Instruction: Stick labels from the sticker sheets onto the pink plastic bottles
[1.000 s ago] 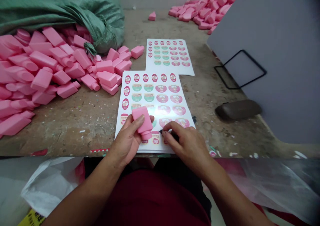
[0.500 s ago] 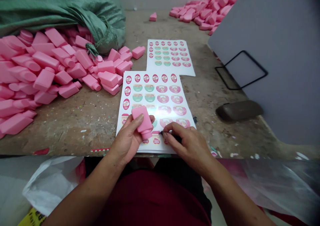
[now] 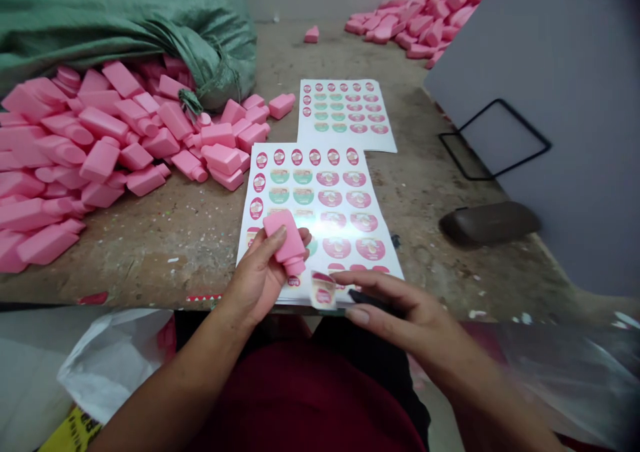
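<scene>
My left hand (image 3: pixel 265 259) is closed round a small pink plastic bottle (image 3: pixel 285 242), thumb on its flat face, its neck tilted down towards me. Just right of the bottle neck, a small label (image 3: pixel 323 291) stands lifted off the sticker sheet (image 3: pixel 295 232). My right hand (image 3: pixel 400 305) has its index fingertip at the edge of that label. Between index finger and thumb lies a dark slim tool (image 3: pixel 370 300), blurred, its exact kind unclear. Rows of red, green and pink stickers cover the sheet under both hands.
Many pink bottles (image 3: pixel 105 125) spill from a green sack (image 3: pixel 220 72) on the left. A second sticker sheet (image 3: pixel 345 142) lies behind the first. More bottles (image 3: pixel 425 25) are heaped at the back right. A brown case (image 3: pixel 490 223) and a grey panel with a black wire frame (image 3: pixel 500 175) stand right.
My right hand has moved right and towards me, its fingers opening wider. A label that lay on the sheet is now lifted. The left hand still holds the bottle.
</scene>
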Demonstrator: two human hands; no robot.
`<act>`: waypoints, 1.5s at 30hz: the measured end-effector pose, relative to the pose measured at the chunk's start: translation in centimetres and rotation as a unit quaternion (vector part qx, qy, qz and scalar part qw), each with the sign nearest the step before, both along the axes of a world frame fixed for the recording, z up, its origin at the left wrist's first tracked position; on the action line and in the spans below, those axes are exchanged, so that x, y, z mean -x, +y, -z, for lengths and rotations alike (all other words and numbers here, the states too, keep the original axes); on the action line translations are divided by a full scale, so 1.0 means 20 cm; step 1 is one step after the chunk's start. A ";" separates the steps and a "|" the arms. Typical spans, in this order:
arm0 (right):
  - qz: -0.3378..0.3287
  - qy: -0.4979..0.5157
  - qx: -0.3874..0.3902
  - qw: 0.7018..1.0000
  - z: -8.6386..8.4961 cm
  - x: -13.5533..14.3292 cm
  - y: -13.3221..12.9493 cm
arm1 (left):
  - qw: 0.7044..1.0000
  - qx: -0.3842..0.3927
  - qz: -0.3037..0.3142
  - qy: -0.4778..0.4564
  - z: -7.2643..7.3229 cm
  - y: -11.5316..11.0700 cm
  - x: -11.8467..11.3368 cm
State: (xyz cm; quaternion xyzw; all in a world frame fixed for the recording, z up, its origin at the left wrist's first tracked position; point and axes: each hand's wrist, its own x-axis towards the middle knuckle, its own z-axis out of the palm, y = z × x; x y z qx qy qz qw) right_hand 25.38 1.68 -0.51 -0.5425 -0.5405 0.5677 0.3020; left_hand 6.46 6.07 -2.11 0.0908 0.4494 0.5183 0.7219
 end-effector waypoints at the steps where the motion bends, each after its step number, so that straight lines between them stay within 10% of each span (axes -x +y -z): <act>1: 0.036 0.036 0.014 0.999 0.00 -0.01 0.01 | 1.000 -0.003 0.001 0.003 0.00 0.00 0.00; 11: 0.186 0.059 -0.098 0.976 -0.06 0.08 0.03 | 0.991 -0.065 0.113 0.043 -0.09 -0.11 -0.05; 19: 0.233 0.072 -0.149 0.958 -0.05 0.18 0.04 | 0.996 -0.070 0.055 -0.023 -0.10 -0.17 -0.13; 45: 0.196 -0.008 -0.195 0.961 0.01 0.21 0.04 | 0.993 -0.076 0.080 0.034 -0.06 -0.17 -0.12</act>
